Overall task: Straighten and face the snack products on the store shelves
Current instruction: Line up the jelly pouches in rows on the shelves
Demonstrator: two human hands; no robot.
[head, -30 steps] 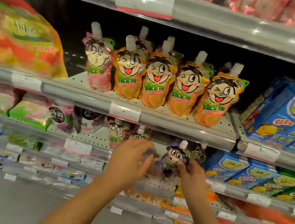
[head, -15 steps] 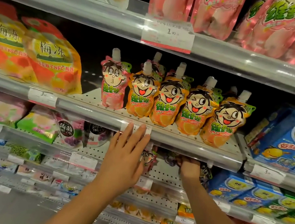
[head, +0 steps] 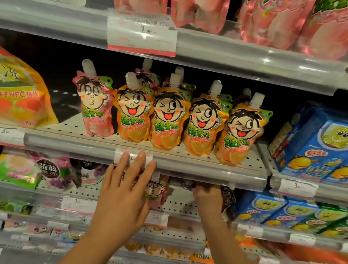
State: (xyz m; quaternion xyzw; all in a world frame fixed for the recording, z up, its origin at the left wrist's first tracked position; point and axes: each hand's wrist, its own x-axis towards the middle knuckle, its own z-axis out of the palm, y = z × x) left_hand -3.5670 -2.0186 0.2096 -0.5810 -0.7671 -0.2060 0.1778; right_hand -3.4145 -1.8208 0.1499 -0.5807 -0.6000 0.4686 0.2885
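On the middle shelf (head: 186, 163) stand four orange pouches (head: 169, 120) and one pink pouch (head: 95, 103) in front. Two hands (head: 124, 194) are visible.

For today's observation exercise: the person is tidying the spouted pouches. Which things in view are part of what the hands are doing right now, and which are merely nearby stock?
In hand:
left hand, fingers spread
right hand, reaching under the shelf edge
pink pouch between the hands

Merely nearby:
row of orange pouches
blue cartons
yellow bag
price tag
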